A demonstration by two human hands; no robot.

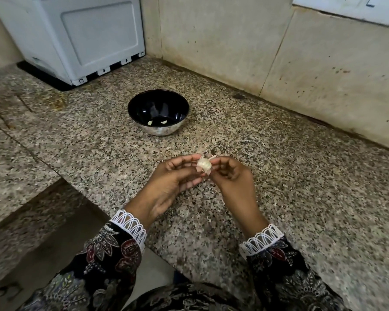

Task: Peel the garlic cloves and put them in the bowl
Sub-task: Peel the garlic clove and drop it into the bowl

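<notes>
**A:** Both hands up off the surface (pixel 279 176) here, meeting around one garlic clove (pixel 204 165). The left hand (pixel 173 182) pinches it from its side, thumb and fingertips curled on; the right hand (pixel 230 176) pinches from the other, fingers bent in tight.

**B:** And the bowl (pixel 158 112)?

**A:** Straight ahead of the hands, well apart, a touch over to the left hand's side (so that one looks nearer to me). Two pale peeled cloves (pixel 158 123) lie in its dark bottom.

**B:** Which way does the clove point?

**A:** Hard to call. It sits between the fingertips with wisps of skin (pixel 211 156) sticking up on the far side, and that's likely where the pull goes next.

**B:** Anything we can't see?

**A:** The clove's underside, hidden by the fingers. How much skin is left, I can't tell. A few scraps may lie just beyond the hands, but they blend into the speckle.
</notes>
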